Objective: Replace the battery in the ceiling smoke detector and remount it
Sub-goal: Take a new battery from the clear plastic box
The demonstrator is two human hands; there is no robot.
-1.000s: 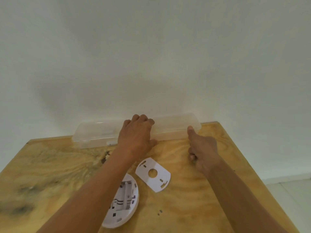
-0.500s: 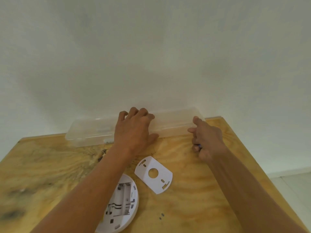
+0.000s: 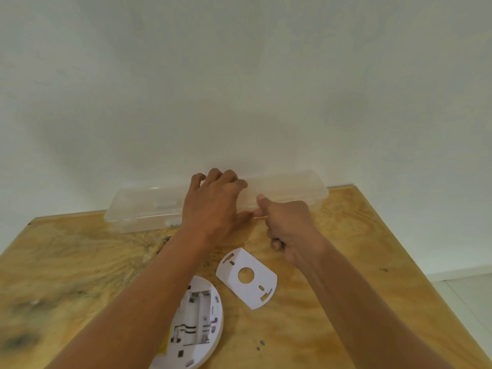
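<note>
The detector (image 3: 198,326) is seen lying face down at the near edge of the table (image 3: 80,262), partly hidden under the left forearm. Its back is turned up and the battery bay (image 3: 198,315) is exposed; no cell can be made out in it. A yellow patch (image 3: 163,351) is glimpsed at the detector's left rim, but what it is cannot be told. Just beside the detector, to its right and apart from it, the white plate (image 3: 247,278) is laid flat, with a round hole in its middle and slots near its edges. Two small dark specks (image 3: 260,345) are seen on the wood nearby, too small to be identified.

Farther back, a long clear box (image 3: 143,206) is set along the table's far edge, against the white wall (image 3: 239,89). The left hand (image 3: 213,203) is spread over the box's top near its middle, fingers curled over the far side and thumb pressed at the front, so that the box is grasped. The right hand (image 3: 288,227) is held just beside it, the thumb raised against the box's front edge and the other fingers clenched; something small and dark is glimpsed inside the curled fingers, but whether anything is held there cannot be told. At the far right, pale floor (image 3: 466,302) is seen.
</note>
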